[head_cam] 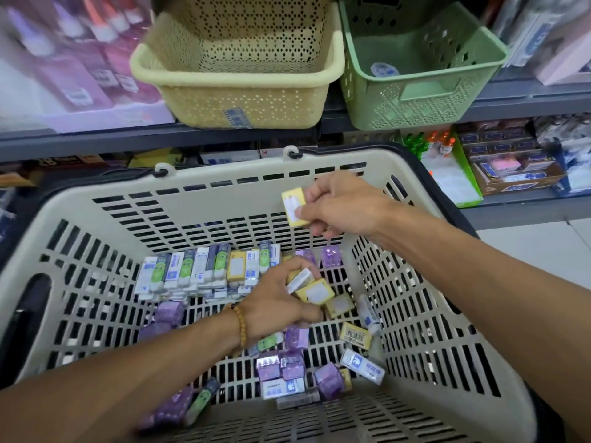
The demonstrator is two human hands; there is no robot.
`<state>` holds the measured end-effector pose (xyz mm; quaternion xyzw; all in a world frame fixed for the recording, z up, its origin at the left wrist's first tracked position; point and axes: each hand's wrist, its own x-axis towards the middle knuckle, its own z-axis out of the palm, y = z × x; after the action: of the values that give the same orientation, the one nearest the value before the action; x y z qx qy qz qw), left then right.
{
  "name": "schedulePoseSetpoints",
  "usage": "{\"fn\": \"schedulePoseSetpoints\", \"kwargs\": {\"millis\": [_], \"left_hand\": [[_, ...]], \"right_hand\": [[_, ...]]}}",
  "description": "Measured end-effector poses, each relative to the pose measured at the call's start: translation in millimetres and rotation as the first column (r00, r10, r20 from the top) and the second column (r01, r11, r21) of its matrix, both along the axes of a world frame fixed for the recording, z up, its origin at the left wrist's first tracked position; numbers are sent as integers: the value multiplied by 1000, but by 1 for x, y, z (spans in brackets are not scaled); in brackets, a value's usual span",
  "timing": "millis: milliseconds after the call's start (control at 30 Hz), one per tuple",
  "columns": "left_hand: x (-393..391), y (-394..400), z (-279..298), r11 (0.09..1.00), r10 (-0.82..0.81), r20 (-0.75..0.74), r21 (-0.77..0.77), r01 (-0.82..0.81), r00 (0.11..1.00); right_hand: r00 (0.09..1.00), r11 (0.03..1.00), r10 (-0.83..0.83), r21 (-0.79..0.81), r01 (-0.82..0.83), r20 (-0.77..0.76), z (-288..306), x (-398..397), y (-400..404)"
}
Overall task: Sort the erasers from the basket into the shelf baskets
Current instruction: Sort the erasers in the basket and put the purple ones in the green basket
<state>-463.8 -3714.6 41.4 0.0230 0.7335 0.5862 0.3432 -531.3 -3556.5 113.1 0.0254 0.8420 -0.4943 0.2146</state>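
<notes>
Head view: erasers point(204, 273) in shopping basket point(96, 219).

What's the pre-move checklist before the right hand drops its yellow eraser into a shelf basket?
1. Right hand grip: fingers pinch the yellow eraser, raised above the pile. ok.
2. Cream shelf basket: open top, no erasers seen inside. ok.
3. Green shelf basket: open, one round sticker or item on its floor. ok.
4. Which basket takes yellow: nothing visible marks it. cannot tell.
5. Left hand: down in the shopping basket, fingers around erasers, out of the lift path. ok.
6. Path upward: nothing between hand and shelf. ok.
</notes>
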Motion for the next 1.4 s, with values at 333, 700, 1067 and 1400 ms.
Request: {"fn": "schedulePoseSetpoints", "kwargs": {"millis": [333,700,1067,1400], "left_hand": [[28,-122,48,895,434,178,30,-445,883],[6,-130,58,781,505,419,151,-606,754],[-5,-126,53,744,557,417,135,-655,718],[-5,-127,51,709,600,462,70,-701,653]], "right_hand": [[985,998,-8,69,-4,171,-43,6,-63],[995,995,96,-3,-96,28,-48,19,-106],[967,959,36,-281,38,253,-39,11,-84],[962,972,-222,-44,232,161,-79,3,-94]]}}
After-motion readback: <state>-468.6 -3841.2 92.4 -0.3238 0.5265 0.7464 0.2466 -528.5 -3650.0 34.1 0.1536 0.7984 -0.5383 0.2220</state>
